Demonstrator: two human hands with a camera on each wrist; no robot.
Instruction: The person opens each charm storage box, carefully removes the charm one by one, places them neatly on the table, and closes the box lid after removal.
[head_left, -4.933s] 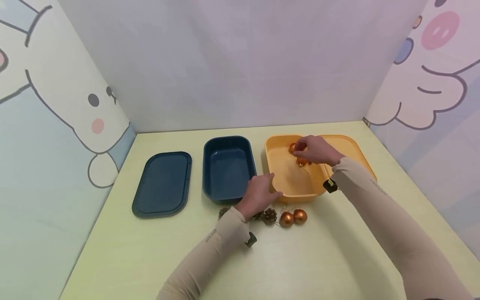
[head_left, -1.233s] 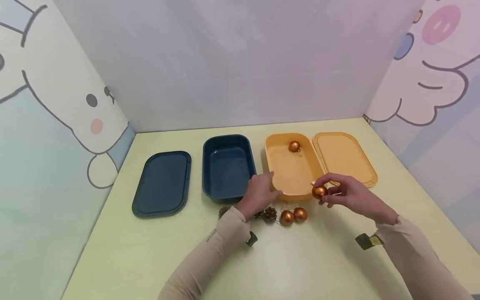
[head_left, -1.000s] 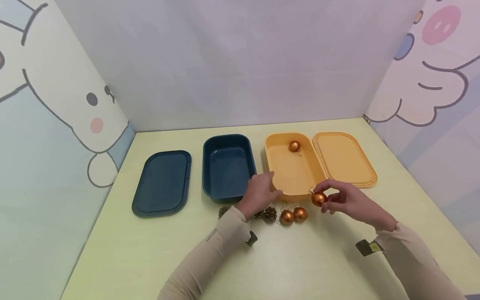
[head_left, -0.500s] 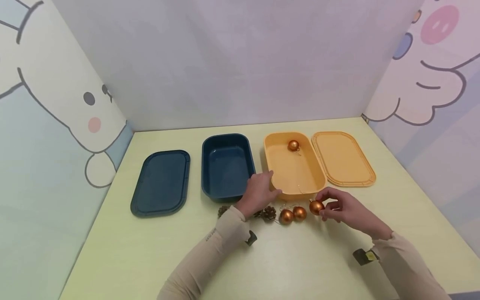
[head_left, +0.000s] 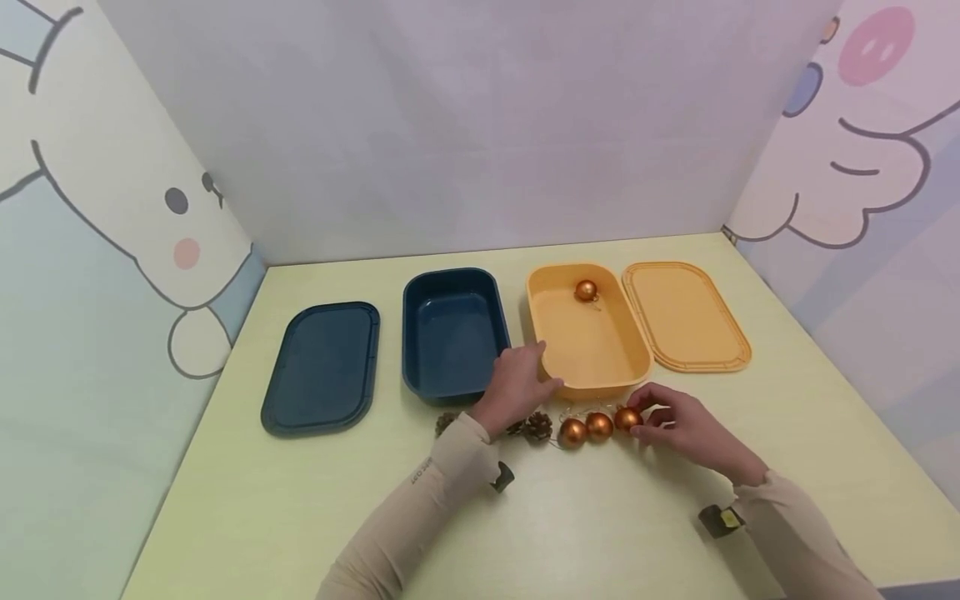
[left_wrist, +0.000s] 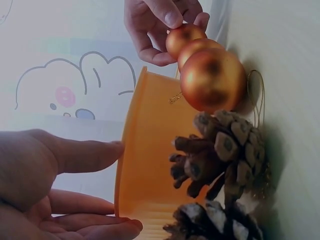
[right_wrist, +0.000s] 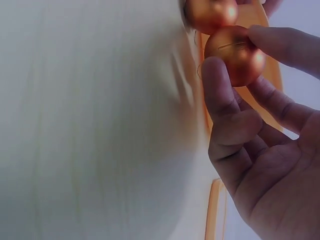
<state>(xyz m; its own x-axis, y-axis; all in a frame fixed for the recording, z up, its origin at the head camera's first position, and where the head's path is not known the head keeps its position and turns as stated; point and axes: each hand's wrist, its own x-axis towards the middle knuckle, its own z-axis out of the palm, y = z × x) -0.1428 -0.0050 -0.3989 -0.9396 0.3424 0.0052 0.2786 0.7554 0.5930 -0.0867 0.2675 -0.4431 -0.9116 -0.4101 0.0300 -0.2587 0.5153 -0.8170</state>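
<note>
My right hand pinches an orange-copper Christmas ball between thumb and fingers, low over the table in front of the yellow box. Two more copper balls sit in a row just left of it, the near one large in the left wrist view. My left hand holds the yellow box's front left corner, thumb and fingers at its rim. Inside that box, toward the back, lies another copper ball with its string. Pine cones lie beside the balls, partly hidden by my left wrist.
Left of the yellow box stands a dark blue box, with nothing seen inside. A dark blue lid lies flat farther left. The yellow lid lies right of the yellow box. A pale wall closes off the table's back.
My right hand has taken a ball out of the yellow box, then carried it down and left to the row of balls. The left hand stays at the box corner.
</note>
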